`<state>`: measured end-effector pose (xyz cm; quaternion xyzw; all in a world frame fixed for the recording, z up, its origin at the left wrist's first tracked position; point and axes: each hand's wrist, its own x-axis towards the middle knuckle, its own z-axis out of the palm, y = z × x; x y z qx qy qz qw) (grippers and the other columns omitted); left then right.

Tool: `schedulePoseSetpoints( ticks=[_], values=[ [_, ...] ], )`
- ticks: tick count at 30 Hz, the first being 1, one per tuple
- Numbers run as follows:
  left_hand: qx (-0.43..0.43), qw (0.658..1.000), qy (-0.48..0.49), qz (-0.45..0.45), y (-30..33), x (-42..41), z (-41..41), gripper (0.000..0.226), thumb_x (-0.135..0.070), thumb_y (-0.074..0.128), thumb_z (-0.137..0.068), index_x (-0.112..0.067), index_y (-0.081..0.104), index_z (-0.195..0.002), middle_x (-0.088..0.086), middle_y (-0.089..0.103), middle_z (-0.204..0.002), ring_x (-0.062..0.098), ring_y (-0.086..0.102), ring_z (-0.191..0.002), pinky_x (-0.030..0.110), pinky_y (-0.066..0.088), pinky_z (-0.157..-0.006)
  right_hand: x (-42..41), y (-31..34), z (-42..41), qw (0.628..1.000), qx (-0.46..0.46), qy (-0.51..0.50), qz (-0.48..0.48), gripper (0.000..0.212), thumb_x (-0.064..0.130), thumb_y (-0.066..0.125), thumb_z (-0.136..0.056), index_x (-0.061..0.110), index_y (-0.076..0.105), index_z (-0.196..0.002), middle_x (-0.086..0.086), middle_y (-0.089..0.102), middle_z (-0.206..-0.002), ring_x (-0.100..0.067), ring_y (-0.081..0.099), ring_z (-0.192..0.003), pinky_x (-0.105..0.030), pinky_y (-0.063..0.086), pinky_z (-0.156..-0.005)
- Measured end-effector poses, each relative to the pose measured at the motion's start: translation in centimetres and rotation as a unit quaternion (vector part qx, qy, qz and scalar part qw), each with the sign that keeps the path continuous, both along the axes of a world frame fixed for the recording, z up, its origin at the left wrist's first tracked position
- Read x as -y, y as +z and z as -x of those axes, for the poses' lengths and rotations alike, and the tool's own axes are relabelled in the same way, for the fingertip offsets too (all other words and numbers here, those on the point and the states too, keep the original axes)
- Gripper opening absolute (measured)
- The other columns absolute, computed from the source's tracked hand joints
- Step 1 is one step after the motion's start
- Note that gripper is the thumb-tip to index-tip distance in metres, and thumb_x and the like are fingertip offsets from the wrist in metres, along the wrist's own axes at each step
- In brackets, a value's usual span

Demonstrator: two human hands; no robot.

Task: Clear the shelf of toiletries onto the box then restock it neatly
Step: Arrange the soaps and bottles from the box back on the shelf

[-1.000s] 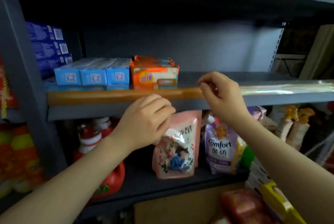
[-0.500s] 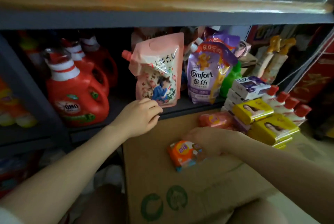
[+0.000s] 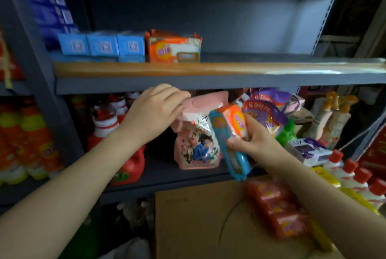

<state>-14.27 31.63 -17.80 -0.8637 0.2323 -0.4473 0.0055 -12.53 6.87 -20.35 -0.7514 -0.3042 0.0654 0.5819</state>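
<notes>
Two grey metal shelves fill the view, set in a dim room with dark uprights on either side. Along the front lip of the upper shelf point(image 3: 208, 80) runs a tan strip, glossy toward the right. On that shelf a row of blue boxes point(image 3: 101, 44) sits at the left, with an orange soap pack point(image 3: 174, 50) just beside them; the right part of the board is bare grey.

On the lower shelf point(image 3: 158, 170) stand red detergent jugs point(image 3: 125, 154), a pink refill pouch point(image 3: 198, 139) and a purple pouch point(image 3: 265, 110), upright and close together. A cardboard box point(image 3: 198, 223) sits below and in front, with red soap packs point(image 3: 277, 210) lying on its top near the right edge. Red-capped bottles point(image 3: 355, 177) and a purple-and-white carton point(image 3: 309, 150) crowd the right side.

The left hand point(image 3: 154, 110) hangs just under the upper shelf's edge, fingers loosely curled over the top of the pink pouch; whether it grips anything I cannot tell. The right hand point(image 3: 250, 137) grips an orange-and-teal soap bar pack point(image 3: 229, 133), tilted, held in the air in front of the pouches and above the box.
</notes>
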Motion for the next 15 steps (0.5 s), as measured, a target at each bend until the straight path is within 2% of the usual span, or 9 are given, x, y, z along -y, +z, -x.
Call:
schedulePoseSetpoints(
  ticks=[2,4,8,10,12,15],
  values=[
    [0.036,0.999,0.004,0.016,3.4,-0.5,-0.6,0.029,-0.022,0.048,-0.088,-0.004,0.066,-0.102,0.011,0.068,-0.090,0.032,0.063,-0.087,0.038,0.053,-0.075,-1.1,3.0,-0.3,0.995,-0.035,-0.004,-0.095,0.039,0.022,0.078,-0.065,0.016,0.054,-0.094,0.005,0.069,-0.073,-0.003,0.066,-0.064,-0.017,0.050,-0.055],
    [0.056,0.998,0.026,0.003,6.2,-1.1,-1.5,0.029,-0.022,0.048,-0.086,-0.004,0.065,-0.101,0.012,0.067,-0.091,0.033,0.062,-0.087,0.037,0.051,-0.075,-2.4,5.8,-0.9,0.991,-0.049,-0.015,-0.126,0.028,0.031,0.068,-0.070,0.014,0.056,-0.090,0.003,0.068,-0.070,-0.005,0.065,-0.059,-0.019,0.051,-0.051],
    [0.042,0.996,0.075,0.002,10.5,-1.9,-3.7,0.026,-0.019,0.053,-0.084,-0.006,0.065,-0.104,0.013,0.065,-0.099,0.035,0.059,-0.093,0.045,0.052,-0.075,-4.9,10.0,-2.6,0.992,0.019,-0.056,-0.113,0.014,0.022,0.067,-0.081,0.017,0.056,-0.087,0.000,0.067,-0.078,-0.008,0.064,-0.066,-0.027,0.056,-0.062],
    [-0.022,0.991,0.131,-0.012,12.0,-2.1,-4.4,0.029,-0.022,0.057,-0.088,-0.013,0.061,-0.116,0.008,0.061,-0.113,0.032,0.053,-0.106,0.042,0.047,-0.083,-5.6,11.8,-3.3,0.992,0.025,-0.064,-0.110,0.022,0.020,0.068,-0.081,0.017,0.052,-0.095,-0.004,0.067,-0.090,-0.014,0.066,-0.077,-0.033,0.057,-0.071],
    [-0.102,0.971,0.213,-0.043,13.2,-2.5,-5.1,0.039,-0.034,0.056,-0.090,-0.023,0.052,-0.127,0.002,0.055,-0.124,0.026,0.049,-0.115,0.039,0.043,-0.089,-5.9,13.6,-4.1,0.992,0.045,-0.055,-0.107,0.030,0.015,0.068,-0.082,0.017,0.049,-0.104,-0.005,0.064,-0.097,-0.016,0.065,-0.082,-0.035,0.057,-0.074],
    [-0.191,0.942,0.270,-0.055,14.4,-3.5,-6.0,0.045,-0.047,0.056,-0.087,-0.029,0.051,-0.128,0.001,0.056,-0.124,0.025,0.052,-0.113,0.038,0.046,-0.087,-6.1,16.0,-5.2,0.983,0.165,-0.070,-0.041,0.043,0.011,0.071,-0.079,0.024,0.047,-0.112,0.005,0.062,-0.096,-0.011,0.062,-0.085,-0.029,0.055,-0.075]
  ],
)
